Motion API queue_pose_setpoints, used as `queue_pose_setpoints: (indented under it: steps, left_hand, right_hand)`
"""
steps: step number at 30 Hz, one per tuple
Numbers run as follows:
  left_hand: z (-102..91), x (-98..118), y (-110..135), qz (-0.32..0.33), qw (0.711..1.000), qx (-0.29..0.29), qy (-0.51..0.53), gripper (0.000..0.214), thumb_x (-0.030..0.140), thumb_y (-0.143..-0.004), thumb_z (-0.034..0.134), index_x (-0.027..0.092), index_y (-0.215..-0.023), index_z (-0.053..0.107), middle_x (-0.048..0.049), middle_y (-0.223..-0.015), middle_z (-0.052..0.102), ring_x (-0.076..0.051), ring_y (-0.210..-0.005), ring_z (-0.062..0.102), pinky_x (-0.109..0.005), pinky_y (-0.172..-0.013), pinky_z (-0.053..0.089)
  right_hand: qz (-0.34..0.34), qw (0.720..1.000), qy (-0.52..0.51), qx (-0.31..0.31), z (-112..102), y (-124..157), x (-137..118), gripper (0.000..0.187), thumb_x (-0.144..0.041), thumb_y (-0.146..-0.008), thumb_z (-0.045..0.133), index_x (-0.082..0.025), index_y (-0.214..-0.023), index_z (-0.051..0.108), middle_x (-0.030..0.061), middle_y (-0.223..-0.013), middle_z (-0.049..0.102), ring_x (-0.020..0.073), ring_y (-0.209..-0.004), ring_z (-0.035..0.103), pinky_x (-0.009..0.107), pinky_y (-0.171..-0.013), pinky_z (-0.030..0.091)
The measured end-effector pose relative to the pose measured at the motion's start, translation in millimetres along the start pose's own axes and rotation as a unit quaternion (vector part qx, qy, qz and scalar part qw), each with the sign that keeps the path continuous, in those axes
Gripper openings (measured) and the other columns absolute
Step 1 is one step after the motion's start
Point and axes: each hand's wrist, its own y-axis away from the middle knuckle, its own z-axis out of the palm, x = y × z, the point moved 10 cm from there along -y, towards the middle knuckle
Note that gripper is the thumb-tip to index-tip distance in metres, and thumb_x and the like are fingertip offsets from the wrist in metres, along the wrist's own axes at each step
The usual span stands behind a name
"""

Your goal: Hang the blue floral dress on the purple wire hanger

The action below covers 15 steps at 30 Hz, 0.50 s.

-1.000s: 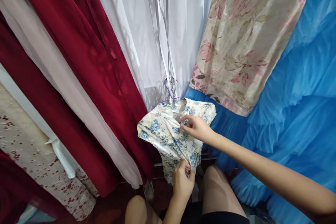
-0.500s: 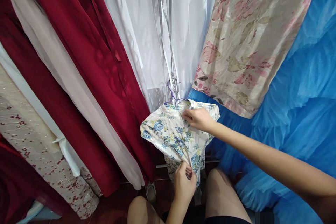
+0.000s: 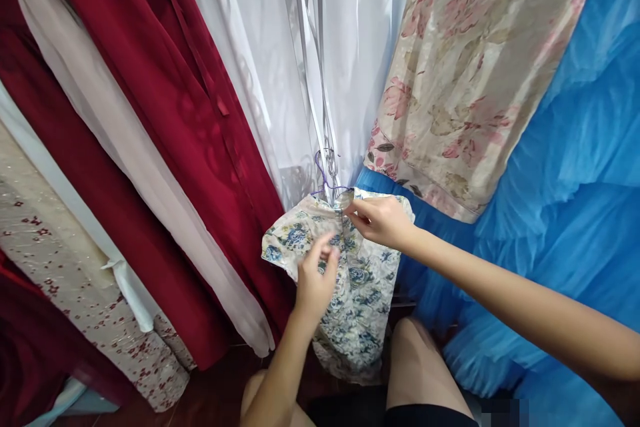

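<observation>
A small white dress with blue flowers (image 3: 357, 293) hangs on a purple hanger (image 3: 324, 177) low in front of me. My right hand (image 3: 381, 220) pinches the fabric near the collar at the top. My left hand (image 3: 316, 280) is raised in front of the dress's chest with fingers loosely curled and apart, touching the cloth; it grips nothing that I can see. My knees (image 3: 415, 363) show below the dress.
Long garments hang all around: dark red dresses (image 3: 165, 113) and a pale pink one (image 3: 125, 167) on the left, white sheer fabric (image 3: 300, 47) in the middle, a beige floral dress (image 3: 465, 73) and blue tulle (image 3: 575, 180) on the right. Dark red floor (image 3: 215, 393) lies below.
My left hand has let go of the lower hem and risen to the dress's chest. The dress now hangs down flatter. My right hand stays at the collar.
</observation>
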Motion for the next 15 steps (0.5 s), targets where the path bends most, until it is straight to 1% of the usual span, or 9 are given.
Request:
queue_pose_setpoints:
  steps: [1, 2, 3, 5, 7, 9, 11, 13, 15]
  left_hand:
    - [-7.3, 11.7, -18.5, 0.023, 1.000, 0.011, -0.007, 0.036, 0.027, -0.098, 0.052, 0.024, -0.133, 0.056, -0.0025, -0.090, 0.067, -0.016, -0.082, 0.062, -0.029, -0.083, 0.048]
    - [-10.8, 21.9, -35.2, 0.044, 0.999, 0.013, -0.017, 0.035, 0.027, -0.098, 0.051, 0.024, -0.133, 0.057, -0.0029, -0.092, 0.067, -0.016, -0.082, 0.062, -0.029, -0.082, 0.048]
    - [-11.4, 30.8, -49.4, 0.065, 0.997, 0.008, -0.032, 0.031, 0.028, -0.098, 0.051, 0.024, -0.127, 0.060, -0.0035, -0.093, 0.067, -0.017, -0.083, 0.062, -0.029, -0.082, 0.047]
    - [-6.1, 44.1, -69.1, 0.102, 0.992, -0.009, -0.071, 0.020, 0.028, -0.098, 0.051, 0.022, -0.108, 0.068, -0.0045, -0.094, 0.068, -0.018, -0.085, 0.062, -0.029, -0.081, 0.046]
    - [0.3, 50.6, -78.4, 0.118, 0.988, -0.014, -0.096, 0.018, 0.027, -0.098, 0.051, 0.020, -0.091, 0.067, -0.0047, -0.089, 0.067, -0.019, -0.084, 0.062, -0.028, -0.077, 0.046]
    - [2.9, 52.0, -81.7, 0.111, 0.990, -0.003, -0.088, 0.018, 0.028, -0.097, 0.051, 0.019, -0.086, 0.064, -0.0035, -0.083, 0.066, -0.017, -0.078, 0.061, -0.027, -0.072, 0.045]
    - [0.0, 50.5, -83.1, 0.094, 0.994, 0.016, -0.055, 0.019, 0.029, -0.097, 0.052, 0.019, -0.085, 0.062, -0.0021, -0.079, 0.064, -0.016, -0.074, 0.060, -0.025, -0.069, 0.044]
    - [-11.8, 44.2, -86.2, 0.072, 0.996, 0.050, -0.021, 0.020, 0.032, -0.096, 0.052, 0.019, -0.085, 0.062, -0.0008, -0.076, 0.062, -0.015, -0.072, 0.059, -0.024, -0.068, 0.044]
    - [-32.5, 29.8, -92.2, 0.047, 0.994, 0.094, 0.013, 0.022, 0.036, -0.095, 0.054, 0.018, -0.085, 0.062, -0.0002, -0.073, 0.060, -0.015, -0.070, 0.058, -0.023, -0.066, 0.044]
  right_hand:
    - [-0.010, 1.000, -0.001, 0.004, -2.3, 1.6, -1.8, 0.015, -0.017, -0.090, 0.052, -0.017, -0.082, 0.065, -0.0004, -0.058, 0.062, 0.0129, -0.053, 0.056, 0.026, -0.054, 0.027]
    - [-0.019, 1.000, -0.002, 0.008, -3.9, 3.6, -3.5, 0.014, -0.017, -0.090, 0.053, -0.017, -0.082, 0.065, -0.0006, -0.057, 0.061, 0.0128, -0.053, 0.056, 0.026, -0.054, 0.027]
    - [-0.027, 1.000, -0.004, 0.013, -4.7, 5.9, -5.0, 0.014, -0.017, -0.090, 0.053, -0.017, -0.083, 0.065, -0.0007, -0.057, 0.061, 0.0127, -0.053, 0.056, 0.025, -0.054, 0.028]
    - [-0.041, 0.999, -0.007, 0.027, -4.3, 11.8, -7.3, 0.015, -0.017, -0.092, 0.053, -0.017, -0.083, 0.065, -0.0006, -0.058, 0.061, 0.0123, -0.053, 0.054, 0.025, -0.054, 0.029]
    - [-0.054, 0.997, -0.003, 0.048, -0.7, 18.2, -7.8, 0.019, -0.016, -0.094, 0.051, -0.017, -0.081, 0.065, -0.0003, -0.057, 0.060, 0.0122, -0.051, 0.052, 0.026, -0.053, 0.029]
    - [-0.063, 0.996, 0.002, 0.070, 6.2, 23.6, -5.9, 0.023, -0.015, -0.096, 0.049, -0.017, -0.080, 0.065, -0.0004, -0.054, 0.059, 0.0122, -0.050, 0.050, 0.027, -0.053, 0.028]
    - [-0.067, 0.995, -0.001, 0.079, 17.1, 27.6, -3.1, 0.025, -0.016, -0.098, 0.048, -0.016, -0.080, 0.065, -0.0008, -0.053, 0.057, 0.0123, -0.049, 0.049, 0.027, -0.052, 0.028]
    - [-0.074, 0.995, -0.010, 0.066, 31.7, 32.4, -3.5, 0.024, -0.017, -0.098, 0.048, -0.016, -0.082, 0.066, -0.0005, -0.054, 0.057, 0.0126, -0.050, 0.048, 0.027, -0.052, 0.028]
    - [-0.090, 0.995, -0.023, 0.030, 48.7, 41.1, -10.1, 0.023, -0.017, -0.098, 0.047, -0.016, -0.083, 0.065, 0.0001, -0.056, 0.057, 0.0132, -0.051, 0.049, 0.027, -0.052, 0.027]
